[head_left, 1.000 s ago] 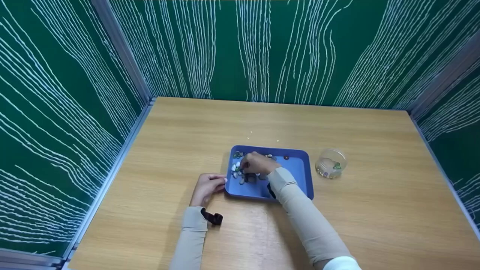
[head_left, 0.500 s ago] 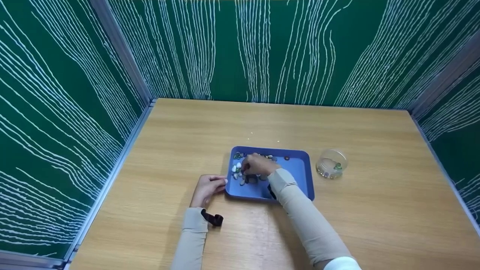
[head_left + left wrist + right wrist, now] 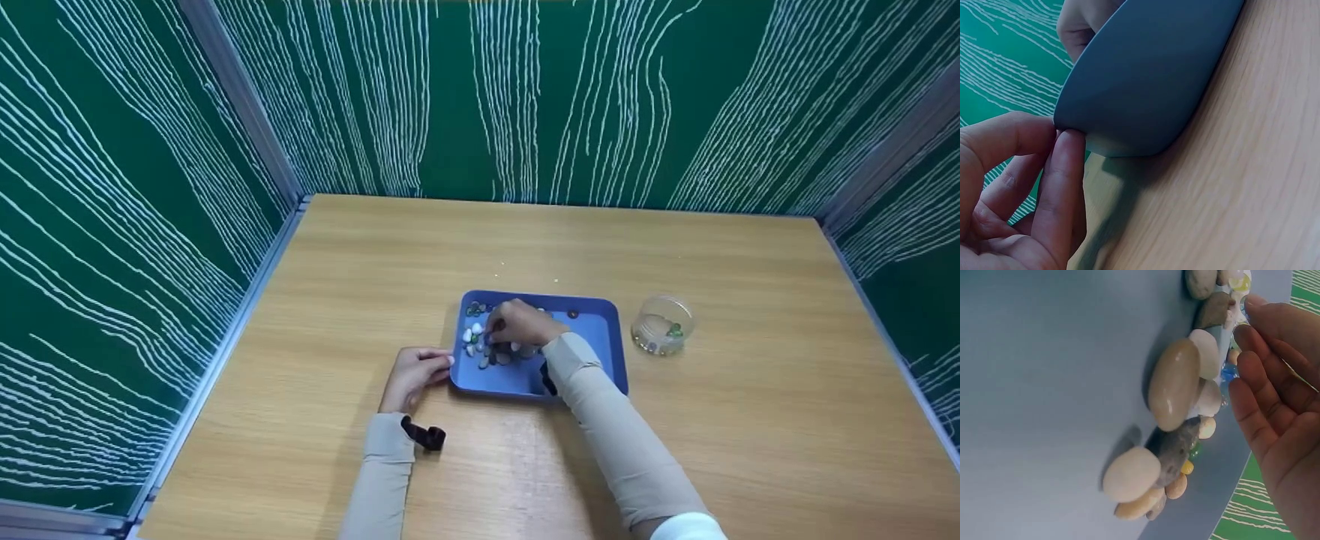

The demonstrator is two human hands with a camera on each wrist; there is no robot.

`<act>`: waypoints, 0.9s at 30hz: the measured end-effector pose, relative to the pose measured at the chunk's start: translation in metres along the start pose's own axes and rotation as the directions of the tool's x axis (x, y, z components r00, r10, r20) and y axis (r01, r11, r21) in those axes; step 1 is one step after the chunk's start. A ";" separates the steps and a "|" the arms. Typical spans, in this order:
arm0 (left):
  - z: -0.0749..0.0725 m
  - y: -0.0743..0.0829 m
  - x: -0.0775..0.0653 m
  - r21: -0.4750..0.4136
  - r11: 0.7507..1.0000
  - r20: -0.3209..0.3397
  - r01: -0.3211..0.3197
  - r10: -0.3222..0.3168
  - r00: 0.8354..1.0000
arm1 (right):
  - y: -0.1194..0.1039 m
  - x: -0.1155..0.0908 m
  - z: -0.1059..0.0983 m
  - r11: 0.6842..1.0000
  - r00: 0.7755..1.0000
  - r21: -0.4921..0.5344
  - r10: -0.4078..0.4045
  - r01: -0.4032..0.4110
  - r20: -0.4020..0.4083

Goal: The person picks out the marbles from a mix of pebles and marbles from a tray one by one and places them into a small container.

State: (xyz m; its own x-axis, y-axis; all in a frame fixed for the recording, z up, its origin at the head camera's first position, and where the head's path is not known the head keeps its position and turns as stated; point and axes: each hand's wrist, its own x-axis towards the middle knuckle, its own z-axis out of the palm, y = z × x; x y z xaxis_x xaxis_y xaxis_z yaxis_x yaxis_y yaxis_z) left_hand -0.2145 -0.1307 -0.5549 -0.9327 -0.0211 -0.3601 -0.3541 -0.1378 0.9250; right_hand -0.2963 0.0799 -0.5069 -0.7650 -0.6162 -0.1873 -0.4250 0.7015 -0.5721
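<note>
My right hand (image 3: 525, 322) reaches into the blue tray (image 3: 596, 337), over a mix of pebbles and glass marbles. In the right wrist view, its thumb and index fingertips pinch a small clear glass marble (image 3: 1241, 319), partly hidden by the fingers. Beside them lie a blue marble (image 3: 1229, 372), a long tan pebble (image 3: 1175, 385), a dark grey stone (image 3: 1176, 450) and a cream pebble (image 3: 1132, 474). My left hand (image 3: 412, 377) holds the tray's left edge; the left wrist view has its thumb and finger pinching the rim (image 3: 1069, 93) near a corner.
A clear round container (image 3: 664, 326) with a green marble and several small ones in it stands right of the tray. A brown round piece (image 3: 573, 314) lies alone in the tray's far right part. Tiny white specks dot the wooden table (image 3: 375, 262) behind the tray.
My right hand has shifted slightly up and to the right over the stones. The left hand and the tray stay where they were.
</note>
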 end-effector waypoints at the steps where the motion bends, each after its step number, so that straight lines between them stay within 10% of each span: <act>1: 0.000 0.000 0.000 0.000 1.000 -0.002 0.005 -0.005 1.000 | 0.000 0.000 -0.001 1.000 1.000 0.006 0.006 -0.006 -0.002; 27: -0.001 0.000 0.000 0.018 1.000 0.016 0.001 -0.001 1.000 | 0.019 -0.026 -0.026 0.993 0.993 0.108 0.049 -0.038 -0.106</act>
State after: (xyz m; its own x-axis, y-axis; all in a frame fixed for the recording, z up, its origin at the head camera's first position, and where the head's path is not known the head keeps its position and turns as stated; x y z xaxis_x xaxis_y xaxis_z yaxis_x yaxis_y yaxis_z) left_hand -0.2144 -0.1312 -0.5549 -0.9332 -0.0055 -0.3592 -0.3560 -0.1202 0.9267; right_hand -0.2970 0.1185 -0.4915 -0.8320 -0.5395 -0.1293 -0.3411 0.6813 -0.6477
